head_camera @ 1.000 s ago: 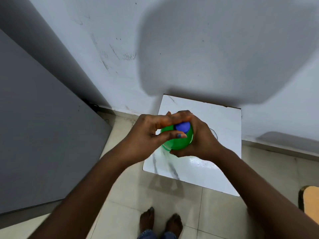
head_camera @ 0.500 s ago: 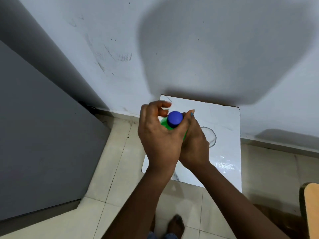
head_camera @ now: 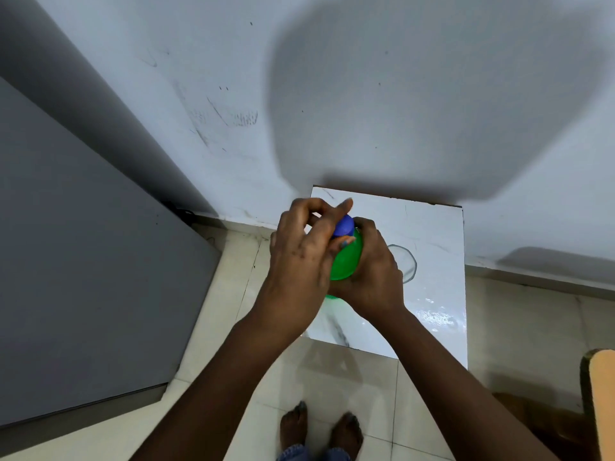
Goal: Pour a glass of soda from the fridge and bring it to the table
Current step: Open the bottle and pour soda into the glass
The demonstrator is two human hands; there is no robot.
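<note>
Green bottle [head_camera: 346,264], blue cap [head_camera: 344,225], white table [head_camera: 432,234]

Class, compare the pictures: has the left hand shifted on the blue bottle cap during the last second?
Yes. The left hand has turned about the blue cap of the green plastic bottle, its wrist swinging towards the person, away from the white wall.

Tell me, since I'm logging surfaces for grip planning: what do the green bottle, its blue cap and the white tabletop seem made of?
The green bottle looks like translucent plastic; light glows through its smooth wall. The blue cap seems opaque moulded plastic, matte. The white tabletop looks like polished marble or a glossy laminate: grey veins and bright glare, but which one is unclear.
</note>
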